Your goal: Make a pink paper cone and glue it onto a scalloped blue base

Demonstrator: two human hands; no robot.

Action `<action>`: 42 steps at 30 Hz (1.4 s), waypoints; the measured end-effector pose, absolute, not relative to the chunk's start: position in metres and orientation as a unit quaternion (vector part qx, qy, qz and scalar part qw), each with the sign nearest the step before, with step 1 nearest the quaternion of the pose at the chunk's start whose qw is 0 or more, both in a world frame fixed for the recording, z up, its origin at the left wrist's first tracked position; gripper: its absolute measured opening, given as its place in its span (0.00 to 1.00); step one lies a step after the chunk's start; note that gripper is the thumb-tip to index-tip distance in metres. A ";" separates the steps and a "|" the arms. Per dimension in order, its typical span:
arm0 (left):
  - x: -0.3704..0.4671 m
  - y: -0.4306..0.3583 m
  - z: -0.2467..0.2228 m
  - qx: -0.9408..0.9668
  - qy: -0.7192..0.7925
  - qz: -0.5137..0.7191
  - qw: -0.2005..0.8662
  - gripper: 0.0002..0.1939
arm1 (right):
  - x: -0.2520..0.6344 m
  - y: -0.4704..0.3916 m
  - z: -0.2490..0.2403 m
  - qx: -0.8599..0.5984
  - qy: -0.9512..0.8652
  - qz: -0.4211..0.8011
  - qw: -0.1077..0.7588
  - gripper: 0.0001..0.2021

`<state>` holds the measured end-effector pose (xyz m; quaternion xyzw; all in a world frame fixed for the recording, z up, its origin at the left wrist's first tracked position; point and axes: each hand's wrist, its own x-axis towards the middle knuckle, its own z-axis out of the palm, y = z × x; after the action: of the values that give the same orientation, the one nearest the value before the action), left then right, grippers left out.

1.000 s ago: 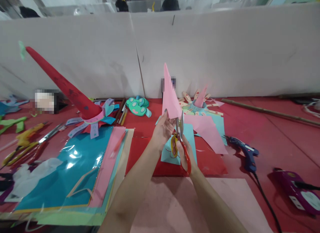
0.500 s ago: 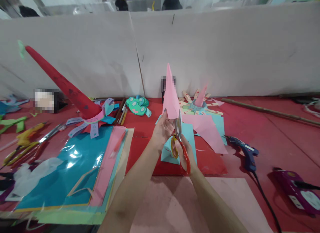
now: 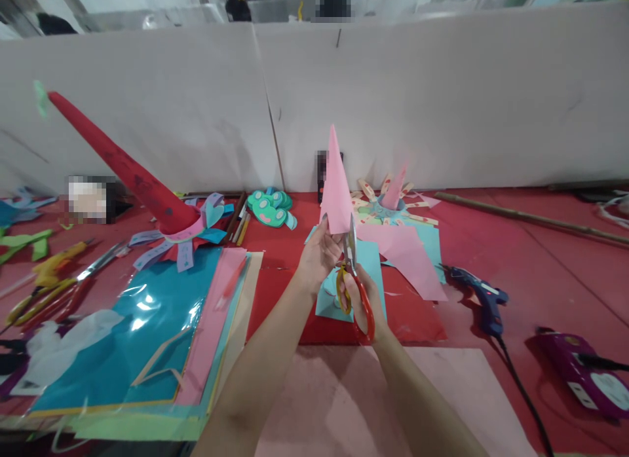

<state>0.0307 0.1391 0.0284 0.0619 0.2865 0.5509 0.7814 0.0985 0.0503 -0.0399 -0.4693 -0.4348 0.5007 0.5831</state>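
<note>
A pink paper cone [image 3: 337,188] points upward, its lower left edge pinched in my left hand [image 3: 319,254]. My right hand [image 3: 369,293] is closed round the red and yellow handles of a pair of scissors [image 3: 362,300]. The scissor blades reach up to the cone's lower right edge; whether paper lies between them is hard to see. Under my hands are light blue paper [image 3: 371,267] and a red sheet [image 3: 413,319]. A cut pink paper piece [image 3: 407,257] lies just right of the scissors.
A blue glue gun [image 3: 479,296] and a purple power strip [image 3: 582,372] sit at right with cords. Leaning at left is a tall red cone [image 3: 128,165]. Stacked blue sheets [image 3: 142,332], a yellow glue gun [image 3: 56,264] and other scissors [image 3: 81,277] lie left. A stick [image 3: 531,216] rests behind.
Both hands stay almost where they were. The pink cone has turned very slightly, and the scissor blades look a little closer together at its lower edge.
</note>
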 end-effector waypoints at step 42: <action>0.023 0.153 0.009 0.126 0.242 0.539 0.797 0.14 | 0.099 0.048 -0.044 -0.489 -0.444 0.478 0.579 0.18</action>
<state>0.0228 0.1530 0.0085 0.1259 0.2419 0.5391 0.7969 0.0986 0.0485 -0.0442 -0.4887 -0.4438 0.4783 0.5792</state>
